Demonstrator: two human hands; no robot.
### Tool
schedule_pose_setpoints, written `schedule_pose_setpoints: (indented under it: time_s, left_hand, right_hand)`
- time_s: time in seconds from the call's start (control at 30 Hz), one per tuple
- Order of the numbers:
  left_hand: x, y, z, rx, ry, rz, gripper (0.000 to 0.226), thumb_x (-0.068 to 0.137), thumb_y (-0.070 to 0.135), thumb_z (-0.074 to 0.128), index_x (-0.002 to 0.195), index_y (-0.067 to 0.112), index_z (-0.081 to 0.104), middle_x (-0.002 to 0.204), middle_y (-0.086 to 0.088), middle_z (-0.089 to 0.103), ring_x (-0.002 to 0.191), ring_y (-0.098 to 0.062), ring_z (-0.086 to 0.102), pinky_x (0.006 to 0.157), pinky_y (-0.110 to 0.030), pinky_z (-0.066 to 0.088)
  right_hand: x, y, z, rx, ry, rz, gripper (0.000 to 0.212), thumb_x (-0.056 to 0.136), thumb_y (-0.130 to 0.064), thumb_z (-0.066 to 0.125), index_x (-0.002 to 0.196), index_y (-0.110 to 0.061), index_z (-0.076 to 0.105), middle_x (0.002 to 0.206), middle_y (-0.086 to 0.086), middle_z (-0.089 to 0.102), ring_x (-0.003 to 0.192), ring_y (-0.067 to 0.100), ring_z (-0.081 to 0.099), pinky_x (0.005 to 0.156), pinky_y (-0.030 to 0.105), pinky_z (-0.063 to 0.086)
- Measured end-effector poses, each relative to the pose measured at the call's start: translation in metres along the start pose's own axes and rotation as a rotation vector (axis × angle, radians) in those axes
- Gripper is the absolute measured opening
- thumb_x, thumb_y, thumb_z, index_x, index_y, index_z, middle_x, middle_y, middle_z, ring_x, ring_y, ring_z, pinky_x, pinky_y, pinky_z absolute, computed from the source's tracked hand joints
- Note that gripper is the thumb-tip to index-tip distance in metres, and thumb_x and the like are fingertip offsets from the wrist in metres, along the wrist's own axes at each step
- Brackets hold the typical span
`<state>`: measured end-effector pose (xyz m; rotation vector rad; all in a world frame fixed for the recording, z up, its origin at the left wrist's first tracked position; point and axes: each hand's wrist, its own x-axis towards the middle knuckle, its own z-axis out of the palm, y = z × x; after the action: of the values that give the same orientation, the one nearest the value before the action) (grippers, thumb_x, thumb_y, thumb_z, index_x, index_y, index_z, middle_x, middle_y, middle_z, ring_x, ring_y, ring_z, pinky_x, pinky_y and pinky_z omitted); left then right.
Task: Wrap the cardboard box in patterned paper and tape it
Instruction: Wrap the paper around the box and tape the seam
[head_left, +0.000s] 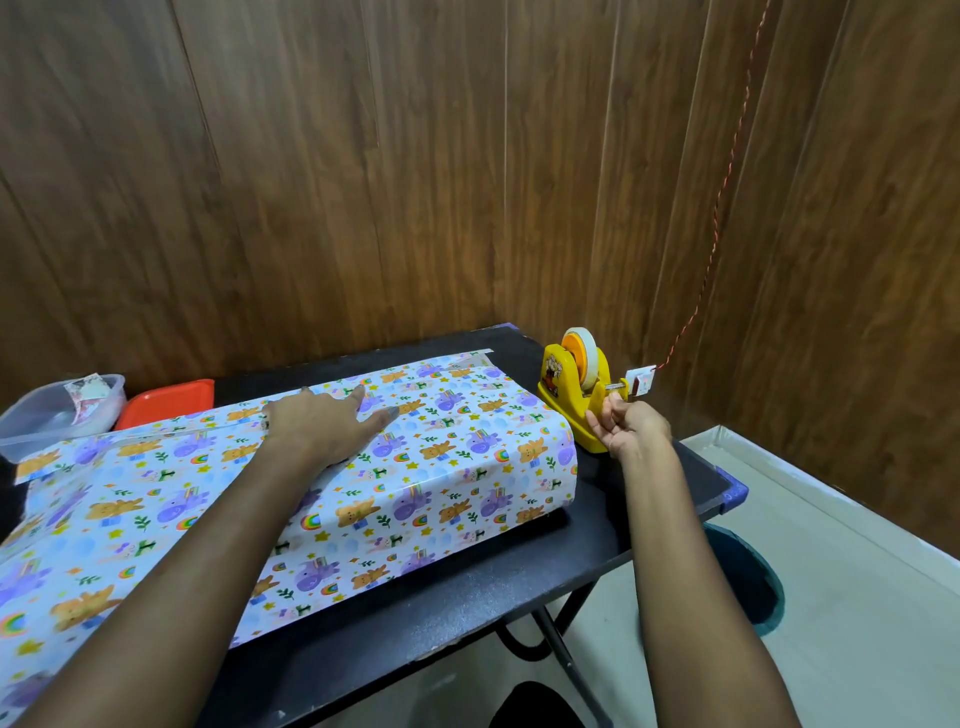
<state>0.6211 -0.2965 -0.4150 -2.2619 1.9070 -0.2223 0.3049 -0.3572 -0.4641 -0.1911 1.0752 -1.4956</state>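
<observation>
Desk: black top (519, 587) pushed into a corner, on dark metal legs (563, 657).
Room: wood-panelled walls (363, 182) at 12 and 3 o'clock; pale floor (857, 597) at 4 o'clock.
Task thing: patterned paper (441, 467) lies mid-desk, draped over the cardboard box, which it hides fully; loose paper trails off toward 8 o'clock.
Left hand (322, 421): flat on top of the paper, fingers spread.
Right hand (628, 426): at the cutter end of the yellow tape dispenser (571, 395), fingers curled; I cannot tell whether they pinch tape.
Around: dispenser at 2 o'clock, just beside the wrapped end; red tray (166, 402) and clear plastic tub (57, 410) at 10 o'clock; blue bin (748, 577) on the floor at 4 o'clock; red cord (717, 208) hanging down the corner.
In the way: the left forearm crosses the paper's near side, and the right hand covers the dispenser's front.
</observation>
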Motion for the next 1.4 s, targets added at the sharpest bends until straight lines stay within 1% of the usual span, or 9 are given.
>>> schedule_pose_setpoints:
  time_s: [0.13,0.3,0.37,0.53,0.67,0.8,0.93,1.27,1.4]
  left_hand:
    - [0.001,-0.002,0.002,-0.005,0.028,0.016,0.077,0.082,0.076,0.005,0.148,0.038,0.013,0.134,-0.011,0.052,0.133,-0.030,0.038,0.094,-0.041,0.045]
    - [0.005,-0.003,0.002,0.010,0.075,0.040,0.078,0.082,0.076,0.004,0.148,0.037,0.015,0.130,-0.008,0.056,0.131,-0.029,0.041,0.087,-0.037,0.048]
    - [0.004,-0.003,0.003,0.012,0.077,0.050,0.078,0.082,0.076,0.004,0.148,0.036,0.016,0.126,-0.008,0.059,0.130,-0.028,0.042,0.084,-0.036,0.047]
    - [-0.001,-0.013,-0.002,0.021,0.094,0.060,0.087,0.081,0.078,0.013,0.151,0.026,0.012,0.132,-0.009,0.054,0.120,-0.028,0.050,0.080,-0.033,0.043]
    - [-0.006,-0.046,-0.001,-0.085,0.078,0.080,0.111,0.066,0.090,0.022,0.150,0.018,0.011,0.115,-0.005,0.064,0.106,-0.025,0.058,0.074,-0.031,0.044]
    - [-0.009,-0.077,0.010,-0.400,0.026,0.071,0.114,0.064,0.083,0.048,0.150,0.018,0.012,0.144,0.005,0.044,0.126,-0.017,0.047,0.094,-0.029,0.041]
    - [-0.015,-0.081,0.014,-0.555,0.020,0.093,0.098,0.077,0.059,0.062,0.150,0.016,0.012,0.152,0.012,0.028,0.136,-0.011,0.034,0.102,-0.025,0.032]
    - [-0.014,-0.083,0.024,-0.641,0.079,0.106,0.104,0.077,0.059,0.063,0.151,0.018,0.002,0.147,0.011,0.038,0.135,-0.013,0.037,0.104,-0.026,0.035]
    - [-0.014,-0.083,0.025,-0.656,0.077,0.111,0.104,0.077,0.060,0.062,0.151,0.018,0.001,0.147,0.012,0.037,0.135,-0.012,0.037,0.105,-0.028,0.035]
  right_hand:
    - [0.002,0.005,-0.004,-0.028,0.101,-0.034,0.028,0.095,0.008,0.037,0.071,-0.003,0.047,0.066,0.009,0.046,0.053,0.012,0.041,0.077,0.047,0.053]
    - [0.004,0.019,-0.027,-0.189,0.013,-0.091,0.027,0.097,0.001,0.041,0.073,-0.006,0.052,0.063,0.004,0.041,0.031,0.005,0.041,0.053,0.029,0.058]
    - [-0.006,0.003,-0.019,-0.327,-0.043,-0.189,0.025,0.097,-0.004,0.046,0.074,-0.007,0.056,0.062,0.004,0.043,0.039,0.006,0.043,0.042,0.023,0.052]
    - [-0.058,-0.004,0.032,-0.559,-0.380,-0.249,0.020,0.096,0.001,0.047,0.080,-0.004,0.059,0.061,0.006,0.045,0.044,0.008,0.041,0.045,0.023,0.051]
    - [-0.091,0.039,0.088,-0.741,-0.589,-0.158,0.021,0.095,0.003,0.047,0.078,-0.004,0.058,0.060,0.006,0.046,0.041,0.006,0.040,0.040,0.018,0.045]
    - [-0.116,0.086,0.142,-0.921,-0.693,-0.101,0.026,0.094,0.006,0.043,0.072,-0.003,0.053,0.060,0.007,0.045,0.049,0.010,0.034,0.039,0.019,0.041]
    - [-0.119,0.123,0.184,-1.062,-0.690,-0.022,0.033,0.097,0.006,0.035,0.067,0.000,0.048,0.061,0.008,0.045,0.039,0.008,0.033,0.034,0.014,0.037]
    - [-0.108,0.153,0.253,-1.544,-0.540,0.062,0.037,0.101,-0.011,0.034,0.070,-0.003,0.053,0.058,0.005,0.047,0.045,0.009,0.032,0.041,0.020,0.035]
    - [-0.111,0.156,0.262,-1.656,-0.513,0.080,0.037,0.100,-0.012,0.033,0.070,-0.001,0.052,0.033,0.006,0.042,0.040,0.008,0.032,0.033,0.012,0.034]
